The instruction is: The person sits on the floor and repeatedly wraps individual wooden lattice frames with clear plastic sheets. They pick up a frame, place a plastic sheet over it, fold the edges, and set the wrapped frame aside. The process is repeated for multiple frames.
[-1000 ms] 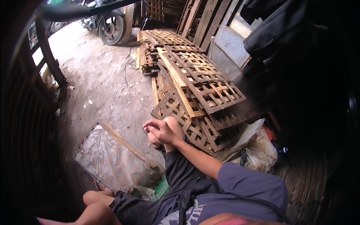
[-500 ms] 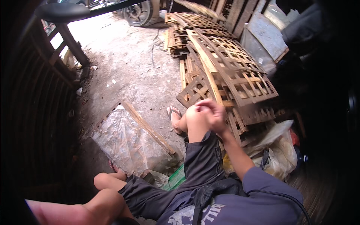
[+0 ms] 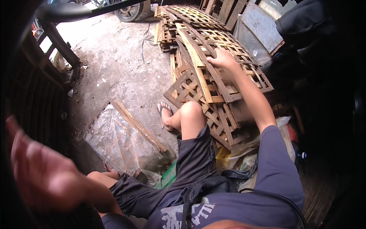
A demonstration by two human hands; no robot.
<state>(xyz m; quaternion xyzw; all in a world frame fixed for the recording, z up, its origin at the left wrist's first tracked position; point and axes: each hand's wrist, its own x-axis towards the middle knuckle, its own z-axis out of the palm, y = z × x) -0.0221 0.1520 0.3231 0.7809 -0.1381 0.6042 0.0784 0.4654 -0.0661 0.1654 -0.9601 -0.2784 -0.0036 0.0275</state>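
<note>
My right arm reaches out over a pile of woven wooden lattice panels. My right hand [image 3: 223, 60] has its fingers curled at the top lattice panel [image 3: 218, 81], the thumb along its dark edge strip. Beneath, a smaller lattice piece [image 3: 189, 88] sticks out at an angle beside my right knee. My left hand [image 3: 44, 170] is raised close to the camera at the lower left, smeared by motion. Its fingers look stretched out and nothing shows in them.
A plastic-covered board or crate [image 3: 124, 135] with a wooden strip lies on the floor between my legs, near a green plastic piece [image 3: 169, 176]. Crumpled plastic bags [image 3: 244, 162] lie right of my thigh. Farther off are a motorcycle wheel [image 3: 131, 12] and a wooden frame [image 3: 63, 44].
My right hand has moved from above my right knee out to the top lattice panel. My left hand has risen into view at the lower left. The view has shifted slightly.
</note>
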